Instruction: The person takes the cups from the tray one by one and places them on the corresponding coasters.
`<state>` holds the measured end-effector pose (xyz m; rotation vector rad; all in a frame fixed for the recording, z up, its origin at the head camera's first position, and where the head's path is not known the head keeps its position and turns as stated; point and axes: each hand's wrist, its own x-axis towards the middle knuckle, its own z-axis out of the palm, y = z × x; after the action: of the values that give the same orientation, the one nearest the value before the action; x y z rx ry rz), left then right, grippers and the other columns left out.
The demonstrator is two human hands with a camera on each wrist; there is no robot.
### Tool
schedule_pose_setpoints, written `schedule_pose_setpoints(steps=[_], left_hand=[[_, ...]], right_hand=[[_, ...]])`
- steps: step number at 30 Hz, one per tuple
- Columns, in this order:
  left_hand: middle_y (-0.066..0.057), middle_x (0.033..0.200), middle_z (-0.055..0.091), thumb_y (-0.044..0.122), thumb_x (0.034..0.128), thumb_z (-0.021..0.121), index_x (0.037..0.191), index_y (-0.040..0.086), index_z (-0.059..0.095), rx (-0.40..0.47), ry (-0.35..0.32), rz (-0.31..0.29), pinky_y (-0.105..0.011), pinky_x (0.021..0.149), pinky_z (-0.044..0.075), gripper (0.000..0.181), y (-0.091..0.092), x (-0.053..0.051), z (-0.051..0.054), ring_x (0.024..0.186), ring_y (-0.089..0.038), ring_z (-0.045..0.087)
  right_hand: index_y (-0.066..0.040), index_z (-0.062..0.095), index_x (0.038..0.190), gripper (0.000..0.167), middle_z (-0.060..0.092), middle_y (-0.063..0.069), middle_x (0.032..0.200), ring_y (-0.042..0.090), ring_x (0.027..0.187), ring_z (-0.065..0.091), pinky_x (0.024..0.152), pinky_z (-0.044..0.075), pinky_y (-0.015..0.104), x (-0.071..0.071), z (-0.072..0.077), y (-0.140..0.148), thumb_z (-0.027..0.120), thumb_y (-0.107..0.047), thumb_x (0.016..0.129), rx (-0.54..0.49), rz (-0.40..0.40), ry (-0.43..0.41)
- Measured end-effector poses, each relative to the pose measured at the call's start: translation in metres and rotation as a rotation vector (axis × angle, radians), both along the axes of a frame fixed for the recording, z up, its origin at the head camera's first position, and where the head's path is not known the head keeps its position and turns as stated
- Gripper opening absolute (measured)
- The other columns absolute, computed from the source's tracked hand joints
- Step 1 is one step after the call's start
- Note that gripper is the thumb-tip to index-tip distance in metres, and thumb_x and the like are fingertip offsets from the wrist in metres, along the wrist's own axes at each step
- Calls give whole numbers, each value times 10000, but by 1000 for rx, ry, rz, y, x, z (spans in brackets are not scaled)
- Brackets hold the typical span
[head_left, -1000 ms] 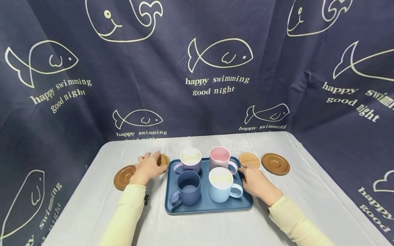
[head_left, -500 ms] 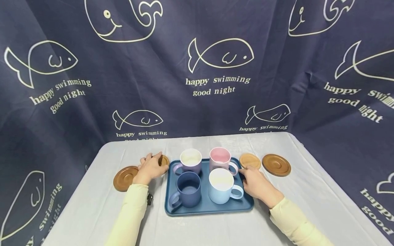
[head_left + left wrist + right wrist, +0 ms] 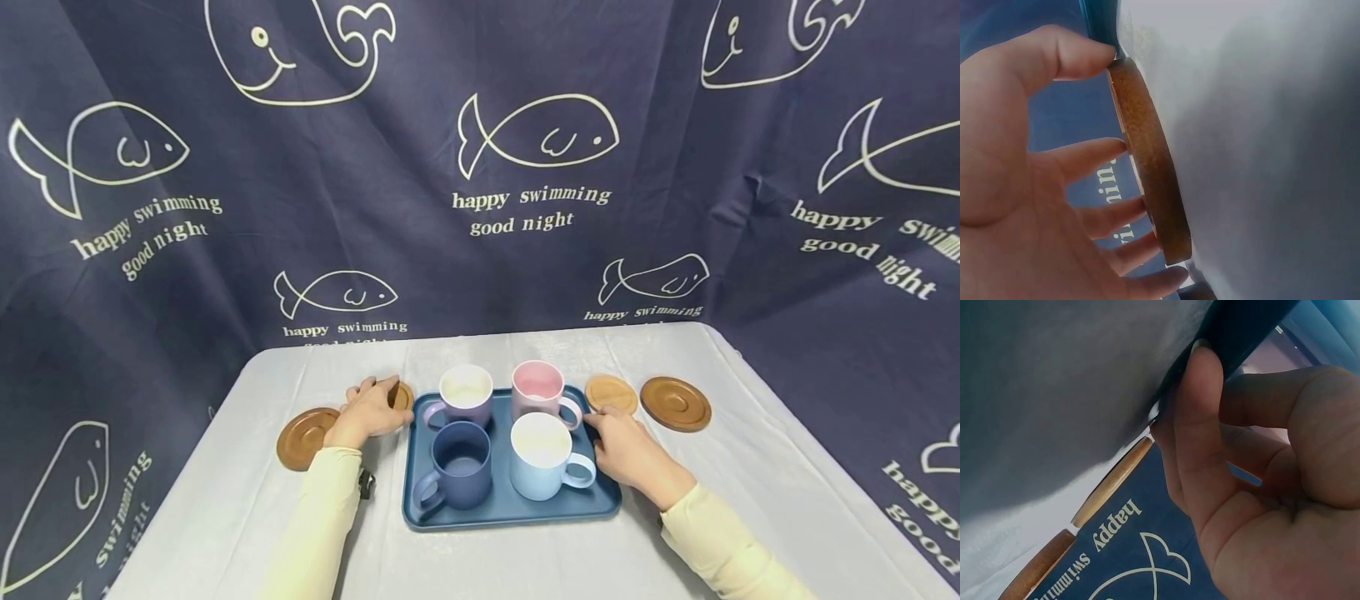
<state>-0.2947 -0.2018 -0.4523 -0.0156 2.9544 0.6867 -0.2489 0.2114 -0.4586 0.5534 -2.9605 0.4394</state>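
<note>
A blue tray (image 3: 517, 515) lies mid-table and bears several mugs: a purple one (image 3: 467, 410), a pink one (image 3: 529, 407), a dark blue one (image 3: 462, 482) and a light blue one (image 3: 534, 477). My right hand (image 3: 628, 450) pinches the tray's right rim, its fingers bent in the right wrist view. At the tray's left side, my left hand (image 3: 367, 414) rests over a small wooden coaster (image 3: 403, 397). In the left wrist view, its fairly straight, spread fingers reach the coaster (image 3: 1150, 162), the thumb near the tray's edge. That hand hides part of the coaster.
A darker, larger wooden coaster (image 3: 300, 442) lies left of my left hand. Beyond the tray's right side are a light wooden coaster (image 3: 611, 395) and a darker, larger one (image 3: 677, 404). A navy curtain (image 3: 525, 283) hangs behind the white tablecloth (image 3: 465, 567).
Everything appears a few pixels lower in the head view. Both hands, the tray, the mugs and the coasters keep their places relative to one another.
</note>
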Motion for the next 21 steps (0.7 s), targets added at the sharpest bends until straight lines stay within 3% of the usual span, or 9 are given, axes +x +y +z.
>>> schedule_pose_setpoints(steps=[15, 21], left_hand=[[-305, 1523, 410, 353, 782, 828, 1574, 109, 448, -11, -23, -20, -646, 992, 418, 912, -3, -4, 0, 1266, -494, 391], [-293, 1554, 383, 355, 785, 834, 1582, 124, 438, -5, -34, -21, -656, 1041, 392, 920, -5, -6, 0, 1323, -507, 363]], right_hand=[[78, 710, 1210, 393, 664, 138, 982, 296, 841, 677, 715, 585, 484, -2, -3, 1, 711, 10, 823, 0, 16, 30], [68, 716, 1203, 394, 670, 141, 994, 303, 855, 682, 716, 583, 491, -2, -3, 2, 710, 14, 813, 1, 18, 41]])
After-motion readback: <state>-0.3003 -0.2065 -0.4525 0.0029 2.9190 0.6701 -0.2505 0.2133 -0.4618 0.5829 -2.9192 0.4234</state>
